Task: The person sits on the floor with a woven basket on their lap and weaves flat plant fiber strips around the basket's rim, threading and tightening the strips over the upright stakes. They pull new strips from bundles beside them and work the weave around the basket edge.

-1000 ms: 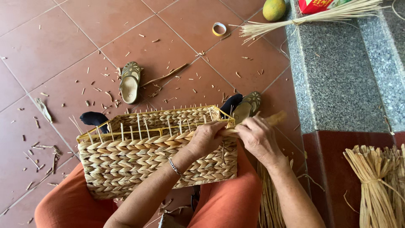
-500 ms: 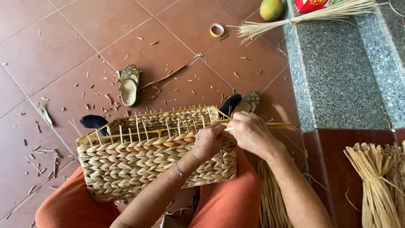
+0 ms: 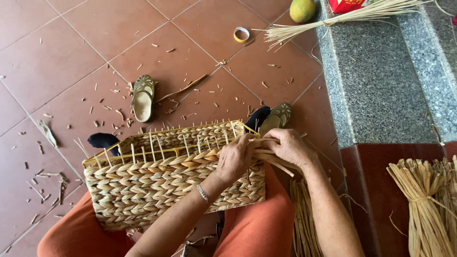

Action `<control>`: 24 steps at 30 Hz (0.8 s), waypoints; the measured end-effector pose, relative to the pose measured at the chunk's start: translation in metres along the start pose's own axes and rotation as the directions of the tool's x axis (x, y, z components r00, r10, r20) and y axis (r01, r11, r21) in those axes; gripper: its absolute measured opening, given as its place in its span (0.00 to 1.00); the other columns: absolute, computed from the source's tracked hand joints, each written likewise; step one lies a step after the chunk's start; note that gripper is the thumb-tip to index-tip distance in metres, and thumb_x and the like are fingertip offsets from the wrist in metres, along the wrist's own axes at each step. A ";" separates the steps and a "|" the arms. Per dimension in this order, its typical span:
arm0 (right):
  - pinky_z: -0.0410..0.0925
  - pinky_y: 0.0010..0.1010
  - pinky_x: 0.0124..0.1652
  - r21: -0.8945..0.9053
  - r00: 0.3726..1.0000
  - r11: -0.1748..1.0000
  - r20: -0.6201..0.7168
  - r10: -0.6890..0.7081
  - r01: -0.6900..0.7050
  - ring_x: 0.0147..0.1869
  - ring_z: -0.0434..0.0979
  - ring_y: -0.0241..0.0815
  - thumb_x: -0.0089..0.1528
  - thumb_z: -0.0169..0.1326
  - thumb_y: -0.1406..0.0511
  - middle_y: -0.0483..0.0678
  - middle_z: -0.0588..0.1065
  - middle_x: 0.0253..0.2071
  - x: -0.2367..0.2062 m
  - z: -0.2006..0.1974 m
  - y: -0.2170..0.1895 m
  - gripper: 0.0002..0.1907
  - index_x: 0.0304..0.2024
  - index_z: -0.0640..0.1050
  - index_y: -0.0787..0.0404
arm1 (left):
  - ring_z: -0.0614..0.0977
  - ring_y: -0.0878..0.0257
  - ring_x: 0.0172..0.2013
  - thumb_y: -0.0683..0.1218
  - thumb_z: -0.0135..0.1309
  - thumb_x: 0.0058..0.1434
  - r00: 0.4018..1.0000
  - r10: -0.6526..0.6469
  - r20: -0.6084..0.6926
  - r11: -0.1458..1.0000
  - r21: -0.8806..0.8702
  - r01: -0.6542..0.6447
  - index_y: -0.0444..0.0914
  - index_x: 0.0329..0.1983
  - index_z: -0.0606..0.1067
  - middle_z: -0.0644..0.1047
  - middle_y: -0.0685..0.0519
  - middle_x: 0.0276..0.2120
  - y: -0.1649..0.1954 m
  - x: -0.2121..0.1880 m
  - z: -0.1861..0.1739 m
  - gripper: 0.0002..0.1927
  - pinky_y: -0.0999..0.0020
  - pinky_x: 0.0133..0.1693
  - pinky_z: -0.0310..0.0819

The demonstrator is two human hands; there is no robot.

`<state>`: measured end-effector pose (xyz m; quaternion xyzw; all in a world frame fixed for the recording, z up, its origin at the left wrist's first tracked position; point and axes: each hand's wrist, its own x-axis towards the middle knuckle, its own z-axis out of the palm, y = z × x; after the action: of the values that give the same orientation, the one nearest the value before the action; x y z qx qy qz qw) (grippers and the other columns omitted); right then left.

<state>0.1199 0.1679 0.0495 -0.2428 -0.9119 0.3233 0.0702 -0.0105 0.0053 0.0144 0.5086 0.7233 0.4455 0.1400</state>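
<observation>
A: Start nearest; what sits at six o'clock?

B: The person's lap, in orange trousers [image 3: 259, 228]; a woven basket [image 3: 157, 190] rests across it, long and rectangular, its near wall braided in pale straw; thin upright stakes [image 3: 152, 143] stand along the rim

A: And the hands?

B: Both at the basket's right end, about three o'clock from its middle; the left hand [image 3: 235, 159] is curled over the rim, fingers closed on the braid, with a bracelet [image 3: 203, 193] at the wrist; the right hand [image 3: 288, 146] sits just beside it, closed around a few flat straw strands [image 3: 276, 159] that run out toward four o'clock

A: Anything beside the lap?

B: At four o'clock more straw [image 3: 304, 214] lies by the right leg; further toward three o'clock a tied straw bundle [image 3: 423, 200] stands against a dark red step [image 3: 376, 185]

A: Beyond the basket?

B: Two feet in black socks; one [image 3: 102, 140] at ten o'clock, the other [image 3: 259, 116] at one o'clock, touching a sandal [image 3: 278, 116]; a second sandal [image 3: 143, 97] lies apart at eleven o'clock on the terracotta floor tiles [image 3: 71, 47], which are strewn with straw scraps

A: Farthest?

B: At twelve o'clock a roll of tape [image 3: 242, 34]; just past it a green-yellow fruit [image 3: 302, 9]; a bunch of thin pale stalks [image 3: 342, 19] lies across the grey stone ledge [image 3: 376, 81] at one o'clock, by a red box [image 3: 347, 4]
</observation>
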 end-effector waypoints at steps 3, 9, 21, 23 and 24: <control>0.77 0.33 0.39 0.176 0.994 0.978 0.000 0.114 -0.112 0.40 0.86 0.39 0.58 0.62 0.65 0.49 0.84 0.36 -0.010 0.006 -0.001 0.10 0.42 0.82 0.60 | 0.80 0.53 0.23 0.41 0.53 0.67 0.974 0.218 -0.068 0.975 0.056 -0.214 0.37 0.44 0.71 0.74 0.45 0.43 -0.002 -0.008 -0.003 0.05 0.60 0.21 0.74; 0.73 0.42 0.34 -0.123 0.942 0.992 -0.330 -0.063 0.023 0.32 0.80 0.49 0.54 0.69 0.61 0.50 0.79 0.27 -0.018 0.016 -0.019 0.11 0.31 0.83 0.60 | 0.79 0.51 0.27 0.35 0.51 0.59 0.926 0.377 -0.023 0.915 0.166 -0.369 0.38 0.46 0.68 0.71 0.47 0.40 -0.008 -0.017 -0.007 0.13 0.58 0.22 0.72; 0.73 0.38 0.35 0.090 0.965 0.965 -0.067 0.254 -0.247 0.33 0.82 0.43 0.60 0.65 0.60 0.49 0.80 0.29 -0.026 0.026 0.007 0.09 0.34 0.81 0.59 | 0.80 0.51 0.21 0.40 0.51 0.69 0.996 0.064 0.054 0.993 0.094 -0.069 0.37 0.51 0.64 0.78 0.43 0.33 -0.038 0.009 0.018 0.11 0.57 0.22 0.74; 0.73 0.41 0.37 -0.222 0.925 0.974 -0.357 -0.127 0.048 0.37 0.80 0.46 0.57 0.65 0.61 0.50 0.81 0.35 -0.029 0.023 0.006 0.10 0.36 0.81 0.60 | 0.80 0.51 0.21 0.41 0.51 0.71 0.997 0.007 0.077 0.997 0.077 -0.013 0.36 0.60 0.62 0.79 0.42 0.30 -0.036 0.013 0.017 0.18 0.57 0.21 0.73; 0.74 0.43 0.39 -0.397 0.835 0.905 -0.439 -0.333 0.153 0.39 0.79 0.47 0.55 0.66 0.62 0.50 0.81 0.38 -0.032 0.021 0.004 0.11 0.36 0.81 0.61 | 0.80 0.51 0.21 0.39 0.51 0.69 0.997 0.047 0.067 0.994 0.096 -0.053 0.35 0.63 0.60 0.78 0.40 0.34 -0.033 0.013 0.016 0.22 0.57 0.20 0.74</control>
<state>0.1436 0.1432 0.0317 -0.2063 -0.9287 0.0728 0.2996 -0.0260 0.0216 -0.0171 0.5470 0.7263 0.3965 0.1272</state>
